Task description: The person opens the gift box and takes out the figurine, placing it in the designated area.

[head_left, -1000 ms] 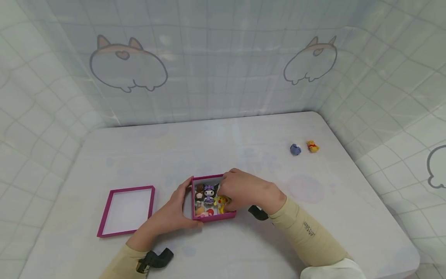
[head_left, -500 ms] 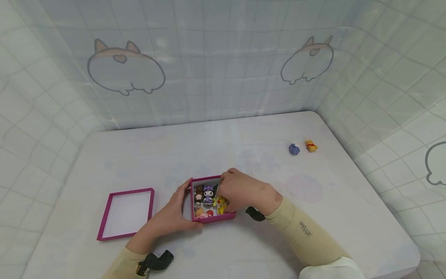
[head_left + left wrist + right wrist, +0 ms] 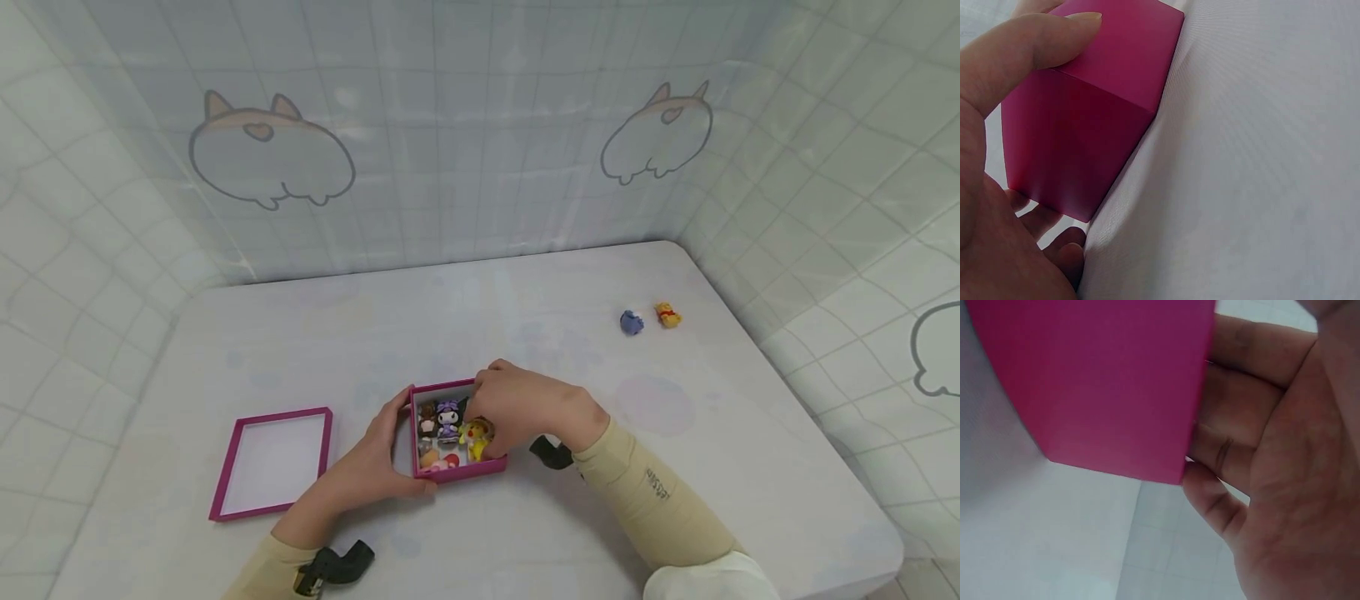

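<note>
My left hand (image 3: 375, 467) grips the left end of a magenta box (image 3: 459, 472), its thumb along the near wall and its fingers round the far left corner. The left wrist view shows that thumb pressed on the box (image 3: 1085, 144), which rests on the tabletop. Over the right rim, my right hand (image 3: 528, 410) reaches in with curled fingers and pinches a yellow figurine (image 3: 477, 448) between thumb and forefinger; the fingertips are partly hidden. Beside it stand a purple-and-black figurine (image 3: 448, 422), a brown-haired figurine (image 3: 427, 421) and a pink-and-red figurine (image 3: 442, 463).
A magenta-rimmed lid (image 3: 273, 462) lies inside up on the left of the white table (image 3: 360, 333). A blue figurine (image 3: 631, 322) and a yellow bear figurine (image 3: 667, 315) lie at the back right. Tile-patterned curtains (image 3: 480, 150) enclose the table.
The yellow figurine has shifted slightly under the right hand, and a brownish part now shows at its top. Both hands keep their places at the box; the head view has drifted a little.
</note>
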A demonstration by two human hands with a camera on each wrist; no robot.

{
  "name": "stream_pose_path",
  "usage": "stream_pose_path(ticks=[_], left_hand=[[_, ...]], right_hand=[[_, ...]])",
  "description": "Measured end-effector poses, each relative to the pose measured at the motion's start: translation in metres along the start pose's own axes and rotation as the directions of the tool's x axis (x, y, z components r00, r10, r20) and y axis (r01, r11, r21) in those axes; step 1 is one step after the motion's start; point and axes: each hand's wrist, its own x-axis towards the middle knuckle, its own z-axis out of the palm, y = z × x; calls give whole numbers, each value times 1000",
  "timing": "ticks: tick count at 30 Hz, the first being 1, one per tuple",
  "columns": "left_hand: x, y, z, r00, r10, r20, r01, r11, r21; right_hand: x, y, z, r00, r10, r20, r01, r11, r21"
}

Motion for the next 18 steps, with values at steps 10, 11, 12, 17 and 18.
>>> stream_pose_path(ticks=[10, 11, 12, 17, 18], left_hand=[[0, 0, 1, 1000, 9, -4, -9, 1000, 4], [0, 0, 1, 1000, 12, -4, -12, 1000, 4], [-1, 0, 1, 1000, 14, -3, -14, 1000, 5], [-1, 0, 2, 1000, 27, -1, -27, 999, 17], [-1, 0, 2, 1000, 28, -1, -28, 999, 20]], right_hand=[[-5, 2, -4, 999, -29, -17, 30, 998, 58], [-5, 3, -5, 999, -33, -16, 34, 997, 62], [-5, 3, -5, 999, -39, -15, 40, 997, 64], [-7, 5, -7, 997, -67, -31, 70, 994, 83], [-7, 5, -7, 996, -77, -42, 81, 993, 88]])
